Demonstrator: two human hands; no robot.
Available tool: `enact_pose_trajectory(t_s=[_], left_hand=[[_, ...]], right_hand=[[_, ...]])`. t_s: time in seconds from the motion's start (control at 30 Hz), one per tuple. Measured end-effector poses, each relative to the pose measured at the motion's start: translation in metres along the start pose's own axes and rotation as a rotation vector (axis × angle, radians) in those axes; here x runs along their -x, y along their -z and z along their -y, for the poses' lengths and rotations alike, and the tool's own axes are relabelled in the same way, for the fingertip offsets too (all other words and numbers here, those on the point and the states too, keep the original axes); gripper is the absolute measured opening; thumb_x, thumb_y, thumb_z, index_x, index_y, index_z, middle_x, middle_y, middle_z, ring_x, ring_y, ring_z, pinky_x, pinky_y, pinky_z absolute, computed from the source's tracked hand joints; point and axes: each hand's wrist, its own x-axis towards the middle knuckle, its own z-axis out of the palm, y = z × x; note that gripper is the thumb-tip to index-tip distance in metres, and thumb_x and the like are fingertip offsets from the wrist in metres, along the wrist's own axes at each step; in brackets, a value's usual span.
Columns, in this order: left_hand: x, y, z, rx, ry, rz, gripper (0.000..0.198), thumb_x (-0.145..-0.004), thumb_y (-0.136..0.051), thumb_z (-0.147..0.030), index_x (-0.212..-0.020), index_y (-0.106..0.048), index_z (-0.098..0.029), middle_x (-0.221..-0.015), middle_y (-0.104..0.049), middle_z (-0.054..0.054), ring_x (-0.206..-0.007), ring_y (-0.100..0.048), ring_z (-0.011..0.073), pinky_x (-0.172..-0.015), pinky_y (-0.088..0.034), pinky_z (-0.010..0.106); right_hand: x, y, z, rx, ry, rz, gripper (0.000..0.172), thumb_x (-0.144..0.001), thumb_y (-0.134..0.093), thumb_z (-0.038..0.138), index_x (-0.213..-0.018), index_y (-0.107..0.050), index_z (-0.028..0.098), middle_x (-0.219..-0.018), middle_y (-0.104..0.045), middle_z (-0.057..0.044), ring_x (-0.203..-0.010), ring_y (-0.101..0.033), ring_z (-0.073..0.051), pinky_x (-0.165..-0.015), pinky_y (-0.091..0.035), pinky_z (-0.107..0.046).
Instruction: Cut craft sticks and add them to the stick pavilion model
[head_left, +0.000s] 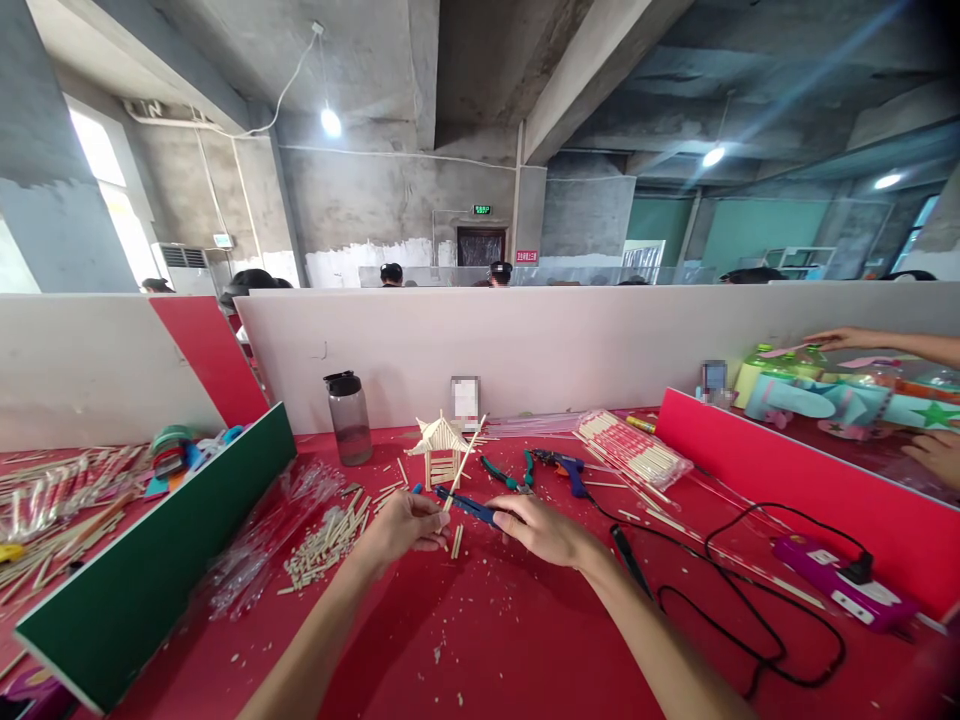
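My left hand [409,525] is closed in a pinch around the lower end of a thin wooden stick [468,462], which slants up and to the right. My right hand [541,530] grips a blue utility knife [471,506], its dark front end at the stick just above my left fingers. Whether the blade touches the wood is too small to tell. A small blue tip [417,489] shows beside my left hand. Behind both hands stands a little pavilion model [441,440] made of sticks, with a flared roof. Short cut sticks [457,542] lie below the knife.
Left are a stick pile [330,545], plastic wrapping [259,540], a bottle [349,420] and green divider [165,560]. Right are green-handled pliers [517,478], a glue gun [566,468], bundled sticks [634,448], a purple power strip [844,585] and cables. Another person's hand [840,338] shows beyond the red divider.
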Motion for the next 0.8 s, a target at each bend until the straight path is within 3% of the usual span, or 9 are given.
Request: enact_pose_trajectory(t_s=[0.23, 0.4, 0.53, 0.8], left_hand=[[0.005, 0.0, -0.007, -0.021, -0.012, -0.02, 0.048, -0.061, -0.08, -0.058, -0.069, -0.071, -0.012, -0.071, -0.072, 0.008, -0.069, -0.069, 0.0196, -0.068, -0.057, 0.029], [0.008, -0.001, -0.011, -0.025, -0.004, -0.04, 0.047, -0.061, -0.08, -0.057, -0.07, -0.071, -0.012, -0.073, -0.073, 0.008, -0.069, -0.069, 0.0185, -0.068, -0.057, 0.028], [0.007, 0.0, -0.01, -0.038, -0.017, -0.034, 0.049, -0.062, -0.079, -0.059, -0.071, -0.072, -0.011, -0.072, -0.073, 0.009, -0.069, -0.069, 0.0188, -0.067, -0.057, 0.028], [0.007, 0.001, -0.008, -0.033, -0.006, -0.039, 0.046, -0.062, -0.079, -0.056, -0.069, -0.071, -0.012, -0.072, -0.073, 0.009, -0.068, -0.07, 0.02, -0.067, -0.056, 0.029]], right_hand=[[0.001, -0.007, 0.009, 0.111, -0.023, -0.039, 0.042, -0.102, -0.028, 0.044, -0.106, -0.061, 0.019, -0.08, -0.069, -0.004, -0.069, -0.062, -0.018, -0.065, -0.038, -0.026], [-0.003, -0.019, 0.006, 0.371, -0.038, -0.132, 0.053, -0.102, -0.022, 0.049, -0.084, -0.062, 0.019, -0.076, -0.069, -0.006, -0.073, -0.064, -0.02, -0.064, -0.034, -0.027], [-0.007, -0.023, 0.007, 0.539, -0.076, -0.128, 0.06, -0.103, -0.016, 0.049, -0.084, -0.064, 0.019, -0.077, -0.072, -0.008, -0.075, -0.067, -0.022, -0.064, -0.033, -0.028], [-0.008, -0.022, 0.011, 0.571, -0.094, -0.114, 0.067, -0.102, -0.01, 0.051, -0.081, -0.066, 0.019, -0.077, -0.072, -0.01, -0.075, -0.069, -0.023, -0.062, -0.033, -0.029]])
